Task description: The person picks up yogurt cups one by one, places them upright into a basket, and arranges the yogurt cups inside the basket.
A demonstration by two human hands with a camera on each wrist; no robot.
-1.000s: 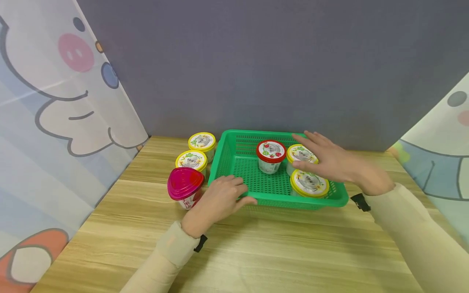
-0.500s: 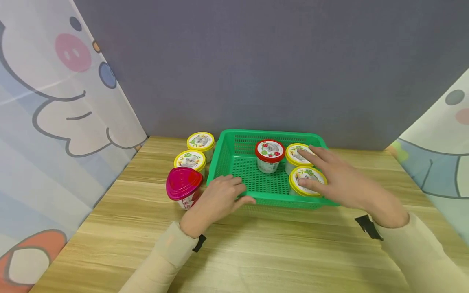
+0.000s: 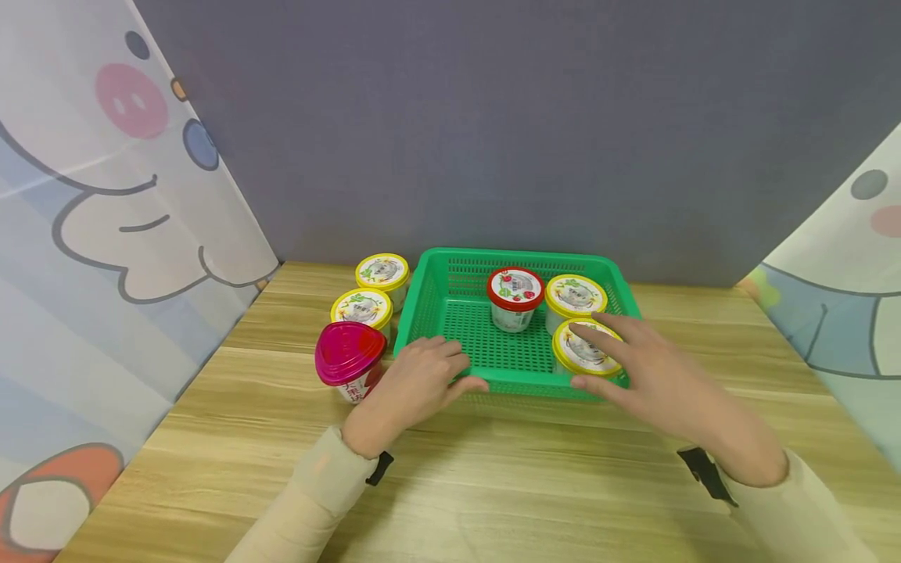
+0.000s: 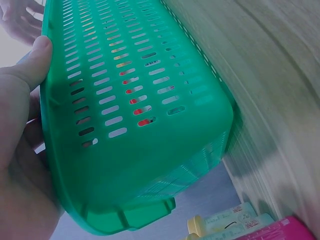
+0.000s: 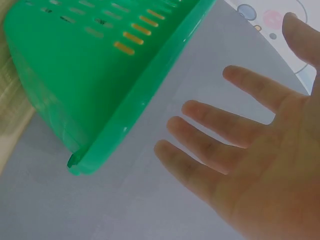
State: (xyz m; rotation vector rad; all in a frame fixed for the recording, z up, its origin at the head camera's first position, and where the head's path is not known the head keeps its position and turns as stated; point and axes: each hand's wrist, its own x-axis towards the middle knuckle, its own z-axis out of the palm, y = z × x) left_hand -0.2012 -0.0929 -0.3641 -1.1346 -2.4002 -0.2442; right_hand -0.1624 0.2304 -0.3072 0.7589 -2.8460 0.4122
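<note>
Basket (image 3: pixel 425 305) stretches lengthwise side to side, left hand (image 3: pixel 415 379) gripping its rim (image 3: pixel 521 377), right hand (image 3: pixel 658 379) spread.

The left hand (image 3: pixel 414 377) and right hand (image 3: pixel 665 379) are bare. The left sleeve (image 3: pixel 299 508) and right sleeve (image 3: pixel 791 516) are cream. 1 black strap piece (image 3: pixel 380 469) pokes out beside each cuff (image 3: pixel 341 463)

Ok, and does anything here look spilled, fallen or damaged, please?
Nothing stands out: no spill or damage shows. The red-lidded cup, yellow-lidded cups and pink-lidded cup stand upright, lids on, in or beside the green basket.
</note>
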